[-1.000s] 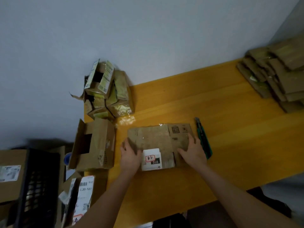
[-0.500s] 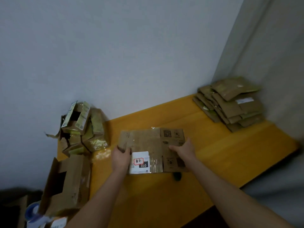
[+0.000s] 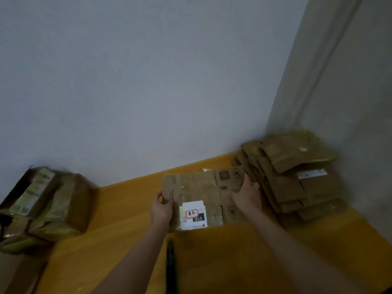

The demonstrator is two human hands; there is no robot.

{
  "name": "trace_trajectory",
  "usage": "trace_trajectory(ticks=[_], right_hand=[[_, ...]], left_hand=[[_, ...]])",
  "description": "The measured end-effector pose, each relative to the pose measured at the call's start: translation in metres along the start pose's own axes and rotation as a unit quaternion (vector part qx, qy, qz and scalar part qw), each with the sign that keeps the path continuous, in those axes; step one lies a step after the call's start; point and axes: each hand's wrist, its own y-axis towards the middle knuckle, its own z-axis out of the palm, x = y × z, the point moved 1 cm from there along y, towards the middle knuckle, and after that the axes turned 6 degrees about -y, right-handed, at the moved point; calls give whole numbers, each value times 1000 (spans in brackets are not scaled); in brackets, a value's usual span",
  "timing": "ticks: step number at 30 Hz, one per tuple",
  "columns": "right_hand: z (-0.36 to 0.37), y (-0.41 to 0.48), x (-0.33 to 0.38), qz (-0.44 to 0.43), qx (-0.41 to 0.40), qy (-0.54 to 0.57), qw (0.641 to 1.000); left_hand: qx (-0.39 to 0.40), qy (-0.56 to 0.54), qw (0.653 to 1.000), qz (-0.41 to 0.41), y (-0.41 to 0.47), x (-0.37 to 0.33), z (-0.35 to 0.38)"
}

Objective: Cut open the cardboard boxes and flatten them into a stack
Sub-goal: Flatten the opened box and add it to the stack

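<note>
Flattened brown cardboard box (image 3: 199,187), white label, between our hands: left hand (image 3: 162,209) grips its left edge; right hand (image 3: 247,195) rests on its right end, grip unclear to us.
</note>
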Motion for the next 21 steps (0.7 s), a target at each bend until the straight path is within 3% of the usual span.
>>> trace_trajectory(ticks=[6,10,15,18,21], right_hand=[[-2,90,-15,-89,2,-105,990],[22,116,-15,-150,25,-146,978],[49,129,-21,-179,87,-180,963],[51,130,-17,-191,89,-205,956],[49,126,-6,-206,82,-215,951]], left_hand=[[-72,-103,991,-53,32,-22,90],[-98,-101,988,-63,58,-28,123],[6,4,990,-144,64,-12,146],[-7,134,985,-105,59,-6,140],[-4,276,960,-37,51,-10,123]])
